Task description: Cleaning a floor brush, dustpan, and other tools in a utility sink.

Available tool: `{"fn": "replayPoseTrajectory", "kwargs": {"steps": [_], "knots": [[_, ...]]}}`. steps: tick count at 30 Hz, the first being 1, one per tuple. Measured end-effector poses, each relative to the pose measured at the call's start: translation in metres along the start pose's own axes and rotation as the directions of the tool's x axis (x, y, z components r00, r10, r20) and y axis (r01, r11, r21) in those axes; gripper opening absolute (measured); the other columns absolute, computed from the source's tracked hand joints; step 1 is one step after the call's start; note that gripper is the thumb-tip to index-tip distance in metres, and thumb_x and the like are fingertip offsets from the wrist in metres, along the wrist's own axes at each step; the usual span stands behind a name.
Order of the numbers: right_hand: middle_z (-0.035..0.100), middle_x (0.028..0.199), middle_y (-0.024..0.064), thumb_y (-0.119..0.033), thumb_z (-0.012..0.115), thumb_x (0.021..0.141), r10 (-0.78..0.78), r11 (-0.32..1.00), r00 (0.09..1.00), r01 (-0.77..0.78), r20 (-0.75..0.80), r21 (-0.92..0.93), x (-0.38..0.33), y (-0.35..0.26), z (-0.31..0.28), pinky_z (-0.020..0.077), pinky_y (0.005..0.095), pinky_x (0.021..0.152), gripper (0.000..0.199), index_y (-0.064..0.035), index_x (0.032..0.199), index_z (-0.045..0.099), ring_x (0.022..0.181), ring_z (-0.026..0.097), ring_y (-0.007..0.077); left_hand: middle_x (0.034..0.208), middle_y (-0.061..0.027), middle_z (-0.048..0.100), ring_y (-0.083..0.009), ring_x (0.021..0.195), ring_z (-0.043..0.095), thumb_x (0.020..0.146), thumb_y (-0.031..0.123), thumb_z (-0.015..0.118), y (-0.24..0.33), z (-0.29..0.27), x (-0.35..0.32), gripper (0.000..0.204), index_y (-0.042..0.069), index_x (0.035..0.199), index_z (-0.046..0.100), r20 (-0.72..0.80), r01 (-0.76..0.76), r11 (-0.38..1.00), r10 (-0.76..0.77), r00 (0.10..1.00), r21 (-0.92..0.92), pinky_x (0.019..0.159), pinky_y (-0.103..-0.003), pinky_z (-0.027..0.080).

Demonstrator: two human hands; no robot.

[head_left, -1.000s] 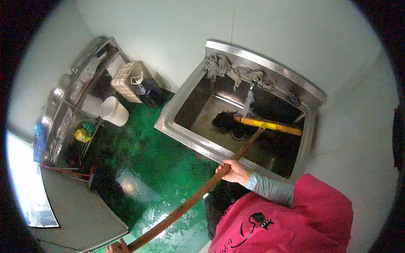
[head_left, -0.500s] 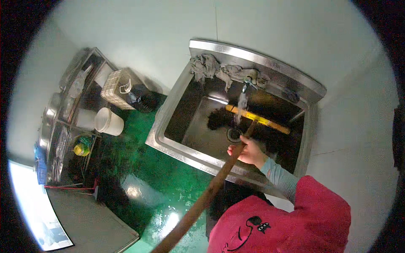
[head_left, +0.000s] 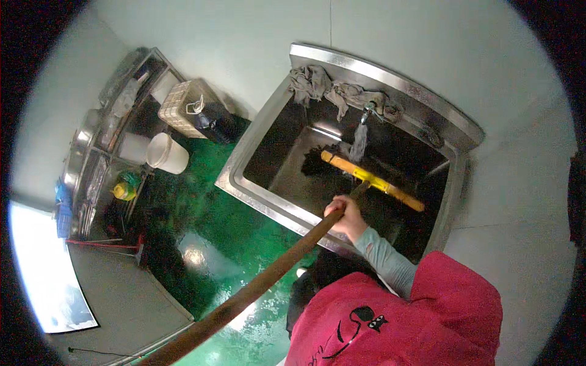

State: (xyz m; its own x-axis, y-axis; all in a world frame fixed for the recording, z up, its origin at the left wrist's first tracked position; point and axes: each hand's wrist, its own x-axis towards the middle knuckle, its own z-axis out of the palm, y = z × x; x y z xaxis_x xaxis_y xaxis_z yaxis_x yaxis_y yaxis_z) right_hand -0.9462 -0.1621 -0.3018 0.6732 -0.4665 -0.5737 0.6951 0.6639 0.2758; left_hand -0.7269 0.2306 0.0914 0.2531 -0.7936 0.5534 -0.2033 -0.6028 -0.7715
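Observation:
My right hand (head_left: 346, 218) is wrapped round the brown wooden handle of a long-handled broom (head_left: 262, 274), close to its head. The broom's narrow yellow head (head_left: 373, 180) lies slantwise inside a steel sink (head_left: 262, 189). Dark, bristly matter shows beyond the left end of the head; how it joins the head is hard to make out. Water runs from the tap (head_left: 370, 111) into the basin just behind the broom head. From the sink the handle slopes down to the lower left and leaves the picture there. My left hand is out of sight.
Grey rags (head_left: 311, 82) hang over the sink's back rim. At the left stand a white bucket (head_left: 167, 154), a pale crate (head_left: 183, 107) with a dark bag, and a metal rack (head_left: 101, 152). The green floor (head_left: 207, 244) looks wet.
My right hand and the broom handle have shifted toward the near left, and the handle now lies flatter. The broom head has moved slightly nearer. The camera view has shifted a little.

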Motion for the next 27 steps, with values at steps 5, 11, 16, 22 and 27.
{"fn": "replayPoseTrajectory", "kwargs": {"steps": [5, 11, 16, 22, 27], "knots": [[0.029, 0.040, -0.0010, -0.007, 0.046, 0.062, -0.003, 1.000, 0.999, 0.004, 0.043, -0.018, -0.029, 0.042, 0.022, 0.0328, 0.0229, 0.042, 0.025, -0.0109, 0.044, 0.029, 0.037, 0.031, 0.0122, 0.053, -0.0086, 0.045, -0.0264, 0.052, 0.044, 0.065, 0.014, 0.058, -0.007, 0.028, -0.041, 0.017, 0.005, 0.057, 0.045, -0.229, 0.075, 0.979, -0.118, 0.966, -0.188, 0.062, -0.042, 0.037], [0.030, 0.043, -0.0027, -0.005, 0.045, 0.065, 0.000, 0.989, 0.973, 0.035, 0.230, -0.145, -0.043, 0.068, 0.059, 0.0322, 0.0214, 0.041, 0.023, -0.0116, 0.047, 0.031, 0.038, 0.031, 0.0089, 0.052, -0.0073, 0.045, -0.0219, 0.049, 0.043, 0.066, 0.011, 0.055, 0.000, 0.035, -0.097, 0.013, 0.005, 0.057, 0.048, -0.174, 0.262, 0.943, -0.298, 0.939, -0.204, 0.051, -0.037, 0.037], [0.030, 0.043, -0.0030, -0.005, 0.045, 0.066, 0.040, 0.982, 0.958, 0.015, 0.284, -0.189, -0.033, 0.071, 0.080, 0.0334, 0.0212, 0.042, 0.023, -0.0107, 0.048, 0.031, 0.039, 0.031, 0.0087, 0.049, -0.0020, 0.044, -0.0170, 0.045, 0.042, 0.068, 0.017, 0.053, 0.010, 0.035, -0.111, 0.020, 0.009, 0.051, 0.046, -0.201, 0.299, 0.940, -0.329, 0.923, -0.167, 0.045, -0.032, 0.034], [0.034, 0.044, -0.0007, -0.006, 0.045, 0.068, 0.052, 0.989, 0.989, -0.032, 0.136, -0.146, 0.014, 0.023, 0.039, 0.0357, 0.0215, 0.045, 0.026, -0.0091, 0.046, 0.031, 0.039, 0.035, 0.0104, 0.045, -0.0012, 0.042, -0.0161, 0.042, 0.042, 0.068, 0.021, 0.054, 0.027, -0.021, -0.051, 0.027, 0.010, 0.048, 0.043, -0.309, 0.153, 0.987, -0.157, 0.938, -0.039, 0.043, -0.030, 0.034], [0.037, 0.045, 0.0026, -0.006, 0.047, 0.066, 0.081, 0.994, 0.997, -0.080, 0.007, -0.080, 0.058, -0.038, -0.012, 0.0382, 0.0251, 0.043, 0.025, -0.0079, 0.047, 0.032, 0.041, 0.039, 0.0150, 0.043, -0.0006, 0.041, -0.0162, 0.038, 0.041, 0.066, 0.026, 0.058, 0.079, -0.077, 0.056, 0.027, 0.012, 0.048, 0.044, -0.511, -0.046, 0.997, 0.073, 0.857, 0.066, 0.040, -0.030, 0.034]]}}
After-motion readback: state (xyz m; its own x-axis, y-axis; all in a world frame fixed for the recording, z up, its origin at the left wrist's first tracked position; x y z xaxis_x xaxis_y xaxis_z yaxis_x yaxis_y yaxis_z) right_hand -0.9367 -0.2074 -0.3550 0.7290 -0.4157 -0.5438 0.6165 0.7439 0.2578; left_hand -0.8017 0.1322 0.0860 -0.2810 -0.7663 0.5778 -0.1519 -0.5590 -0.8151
